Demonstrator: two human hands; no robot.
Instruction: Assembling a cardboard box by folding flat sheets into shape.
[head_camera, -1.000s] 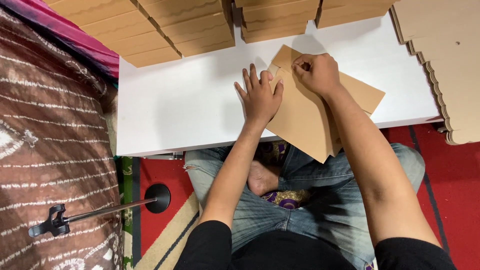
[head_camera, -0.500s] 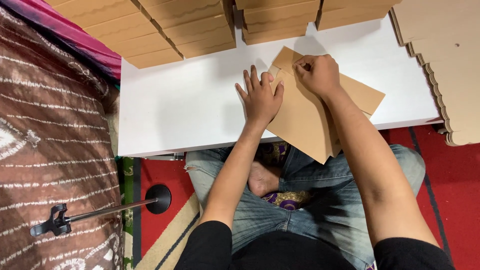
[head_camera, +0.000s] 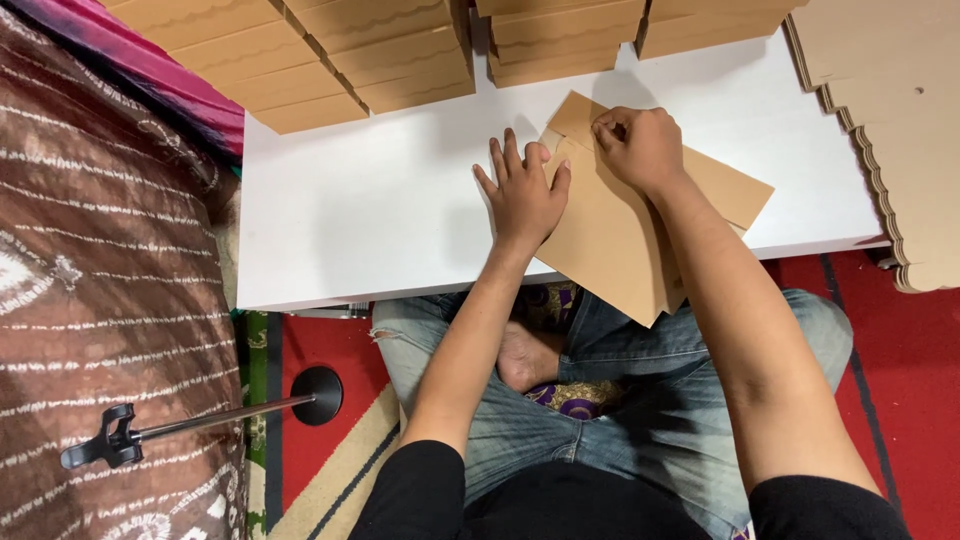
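Cardboard sheet (head_camera: 620, 235), flat and brown, lies on the white table (head_camera: 370, 215) with its near corner hanging over the edge above my lap. My left hand (head_camera: 522, 195) presses flat on it, fingers spread. My right hand (head_camera: 640, 145) pinches a folded flap near its top corner. Stacks of folded cardboard (head_camera: 390, 50) line the table's far side.
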